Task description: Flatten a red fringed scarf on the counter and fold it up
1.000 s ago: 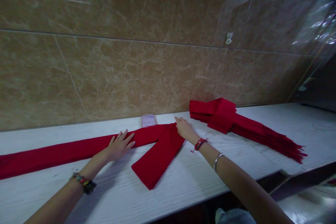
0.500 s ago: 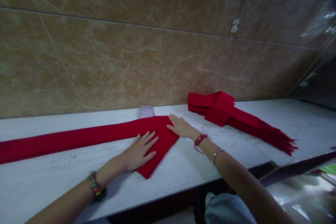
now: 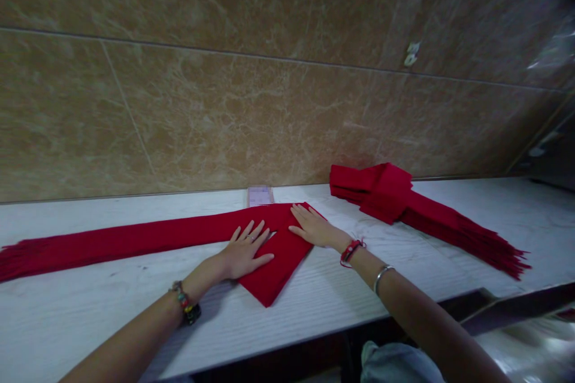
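Here both hands, left hand [image 3: 245, 249] and right hand [image 3: 314, 228], press open-palmed, gripping nothing, on the red scarf's [image 3: 148, 238] fold. Behind that fold a small clear box [image 3: 260, 195] stands against the wall, its contents unreadable. A second, knotted scarf [image 3: 404, 203] lies to its right.

In the middle of the frame, the left hand [image 3: 245, 249] and right hand [image 3: 314, 229] lay flat, fingers spread, on the folded corner of a red scarf [image 3: 179, 234] stretching to the left edge across a white counter [image 3: 323, 293]. A second, knotted scarf [image 3: 390, 194] lay right of centre. A small pale box [image 3: 260, 195] stood against the brown marble wall [image 3: 224, 102].

no readable text; small card [image 3: 260, 195] by wall blurred, print illegible.
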`<state>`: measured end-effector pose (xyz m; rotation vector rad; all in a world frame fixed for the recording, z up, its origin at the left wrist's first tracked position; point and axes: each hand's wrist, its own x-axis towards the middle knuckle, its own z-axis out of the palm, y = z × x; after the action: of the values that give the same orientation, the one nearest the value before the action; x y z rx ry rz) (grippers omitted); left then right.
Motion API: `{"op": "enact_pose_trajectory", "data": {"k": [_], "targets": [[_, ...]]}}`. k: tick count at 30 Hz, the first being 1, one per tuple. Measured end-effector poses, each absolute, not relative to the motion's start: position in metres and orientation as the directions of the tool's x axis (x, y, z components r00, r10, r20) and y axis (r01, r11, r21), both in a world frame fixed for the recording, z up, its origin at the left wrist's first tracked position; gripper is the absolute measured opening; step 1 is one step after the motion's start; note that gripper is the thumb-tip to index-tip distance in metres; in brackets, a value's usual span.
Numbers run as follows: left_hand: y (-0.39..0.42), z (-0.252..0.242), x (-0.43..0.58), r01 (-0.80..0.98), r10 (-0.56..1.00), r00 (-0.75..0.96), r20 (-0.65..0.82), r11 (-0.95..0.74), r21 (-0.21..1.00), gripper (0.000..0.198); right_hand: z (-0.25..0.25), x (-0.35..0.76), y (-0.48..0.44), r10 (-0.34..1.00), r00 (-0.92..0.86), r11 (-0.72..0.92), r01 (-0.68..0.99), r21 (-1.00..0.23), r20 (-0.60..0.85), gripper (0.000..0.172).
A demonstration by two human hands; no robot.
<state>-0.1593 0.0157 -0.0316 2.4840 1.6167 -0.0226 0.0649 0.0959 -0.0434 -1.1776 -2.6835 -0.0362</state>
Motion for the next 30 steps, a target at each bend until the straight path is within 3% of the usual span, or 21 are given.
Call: {"op": "enact_pose_trajectory", "data": {"k": [5, 12, 19, 26, 30], "targets": [[0.009, -0.029, -0.163, 0.905, 0.918, 0.391, -0.056, -0.373, 0.203, 0.071, -0.039, 0.065, 0.104, 0.713, -0.628, 0.671, 0.740, -0.042, 0.313, 0.068], [0.006, -0.031, -0.163, 0.948, 0.955, 0.284, -0.090, -0.265, 0.177, 0.078, -0.048, 0.060, 0.121, 0.748, -0.636, 0.651, 0.758, -0.025, 0.191, 0.058], [0.005, -0.033, -0.167, 0.937, 0.955, 0.295, -0.038, -0.281, 0.209, 0.077, -0.045, 0.079, 0.125, 0.791, -0.510, 0.588, 0.786, -0.190, 0.338, 0.061], [0.005, -0.033, -0.168, 0.959, 0.972, 0.231, -0.032, -0.222, 0.178, 0.078, -0.053, 0.083, 0.106, 0.728, -0.656, 0.675, 0.737, -0.037, 0.198, 0.064], [0.002, -0.029, -0.166, 0.972, 0.984, 0.168, -0.054, -0.157, 0.172, 0.079, -0.046, 0.079, 0.095, 0.766, -0.613, 0.631, 0.774, -0.050, 0.193, 0.067]]}}
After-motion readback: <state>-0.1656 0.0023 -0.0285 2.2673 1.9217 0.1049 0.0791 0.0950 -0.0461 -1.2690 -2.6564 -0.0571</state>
